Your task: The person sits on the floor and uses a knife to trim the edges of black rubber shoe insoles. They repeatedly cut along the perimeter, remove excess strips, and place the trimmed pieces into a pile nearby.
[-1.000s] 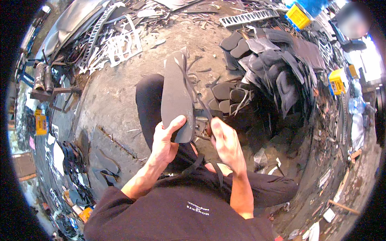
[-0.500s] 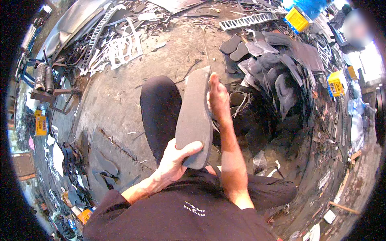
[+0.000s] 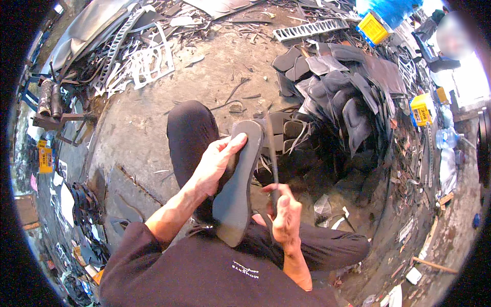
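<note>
I sit on the ground with my knee [image 3: 189, 133] raised. My left hand [image 3: 217, 163] grips a dark grey sole-shaped rubber piece [image 3: 236, 189] that stands upright on my lap, fingers wrapped over its left edge near the top. My right hand [image 3: 284, 215] is closed around a thin dark blade or strip [image 3: 271, 153] that runs up along the sole's right edge. What exactly the strip is cannot be told.
A big heap of dark cut rubber pieces [image 3: 342, 97] lies ahead on the right. White cut-out scrap sheets [image 3: 148, 61] lie at the upper left. Yellow boxes [image 3: 422, 108] and a plastic bottle [image 3: 449, 137] stand at the right. Offcuts litter the dirt floor [image 3: 133, 128].
My right hand came down from the top of the sole to its lower right edge, now holding the thin strip. My left hand moved from the sole's base up to its upper edge.
</note>
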`<act>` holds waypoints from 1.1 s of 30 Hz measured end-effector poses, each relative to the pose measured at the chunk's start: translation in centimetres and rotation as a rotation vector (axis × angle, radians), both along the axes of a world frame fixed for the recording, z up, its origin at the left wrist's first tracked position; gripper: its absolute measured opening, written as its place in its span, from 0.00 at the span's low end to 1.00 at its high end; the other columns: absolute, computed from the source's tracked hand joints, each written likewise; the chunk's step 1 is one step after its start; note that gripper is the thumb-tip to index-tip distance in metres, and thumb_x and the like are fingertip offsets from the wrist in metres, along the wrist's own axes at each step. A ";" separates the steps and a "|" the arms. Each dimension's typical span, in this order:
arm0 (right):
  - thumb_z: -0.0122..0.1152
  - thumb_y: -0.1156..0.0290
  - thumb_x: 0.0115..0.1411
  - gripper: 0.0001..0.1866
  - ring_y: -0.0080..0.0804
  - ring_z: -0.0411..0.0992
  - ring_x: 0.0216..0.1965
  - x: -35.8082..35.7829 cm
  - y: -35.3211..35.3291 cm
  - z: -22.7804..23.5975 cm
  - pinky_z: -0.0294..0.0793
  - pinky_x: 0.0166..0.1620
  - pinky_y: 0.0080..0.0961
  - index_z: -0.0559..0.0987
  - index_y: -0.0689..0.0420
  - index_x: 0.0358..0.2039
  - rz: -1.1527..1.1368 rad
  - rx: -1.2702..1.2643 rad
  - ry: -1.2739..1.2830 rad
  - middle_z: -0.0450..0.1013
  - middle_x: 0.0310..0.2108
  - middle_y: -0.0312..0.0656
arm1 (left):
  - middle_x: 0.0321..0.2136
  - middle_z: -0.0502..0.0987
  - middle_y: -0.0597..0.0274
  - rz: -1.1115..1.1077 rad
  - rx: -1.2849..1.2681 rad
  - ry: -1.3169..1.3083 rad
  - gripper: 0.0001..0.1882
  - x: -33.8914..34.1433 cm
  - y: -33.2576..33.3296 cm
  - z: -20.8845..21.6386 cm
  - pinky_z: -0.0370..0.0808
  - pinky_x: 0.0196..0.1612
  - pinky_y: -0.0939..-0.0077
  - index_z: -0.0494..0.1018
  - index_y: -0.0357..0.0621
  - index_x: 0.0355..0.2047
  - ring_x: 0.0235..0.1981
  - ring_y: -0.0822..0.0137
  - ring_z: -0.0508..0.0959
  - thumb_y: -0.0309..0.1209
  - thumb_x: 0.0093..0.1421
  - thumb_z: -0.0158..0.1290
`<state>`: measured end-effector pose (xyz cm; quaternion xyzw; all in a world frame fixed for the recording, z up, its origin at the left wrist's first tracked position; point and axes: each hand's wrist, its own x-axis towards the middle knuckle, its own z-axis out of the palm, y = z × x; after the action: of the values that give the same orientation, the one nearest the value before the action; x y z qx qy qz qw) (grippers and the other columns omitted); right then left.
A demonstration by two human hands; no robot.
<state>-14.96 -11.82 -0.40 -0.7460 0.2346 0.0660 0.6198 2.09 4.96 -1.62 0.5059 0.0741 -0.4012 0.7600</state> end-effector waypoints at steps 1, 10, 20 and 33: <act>0.51 0.50 0.77 0.24 0.28 0.79 0.24 0.1 -0.2 0.2 0.77 0.30 0.32 0.79 0.59 0.52 -0.060 -0.164 -0.031 0.77 0.23 0.46 | 0.38 0.85 0.70 -0.015 0.001 -0.005 0.21 -0.1 -0.1 0.4 0.79 0.39 0.78 0.82 0.45 0.47 0.35 0.79 0.81 0.50 0.74 0.58; 0.47 0.35 0.75 0.32 0.45 0.71 0.24 -2.3 -1.6 -1.2 0.71 0.30 0.40 0.76 0.56 0.44 -0.117 -0.561 -0.281 0.69 0.24 0.46 | 0.39 0.85 0.71 -0.230 -0.119 -0.020 0.19 -1.2 -0.5 2.5 0.79 0.37 0.81 0.80 0.46 0.53 0.33 0.80 0.81 0.47 0.72 0.61; 0.49 0.46 0.79 0.28 0.35 0.68 0.27 3.6 -9.2 14.0 0.72 0.36 0.39 0.79 0.62 0.41 0.454 -0.419 -0.126 0.72 0.26 0.49 | 0.42 0.86 0.63 -0.488 -0.201 -0.199 0.21 -2.0 -1.8 6.3 0.84 0.41 0.75 0.80 0.40 0.53 0.37 0.73 0.84 0.42 0.69 0.66; 0.35 0.35 0.79 0.35 0.14 0.58 0.15 4.3 -10.4 5.8 0.58 0.20 0.16 0.75 0.55 0.37 -0.127 0.235 -0.203 0.62 0.16 0.27 | 0.39 0.85 0.64 0.488 -0.096 -0.222 0.12 2.2 -1.6 0.2 0.78 0.33 0.74 0.81 0.45 0.45 0.34 0.73 0.82 0.34 0.66 0.69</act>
<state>-10.64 -22.20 5.42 -0.6548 0.2083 -0.0220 0.7262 4.32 3.38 -1.42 0.4774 0.0911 -0.1515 0.8607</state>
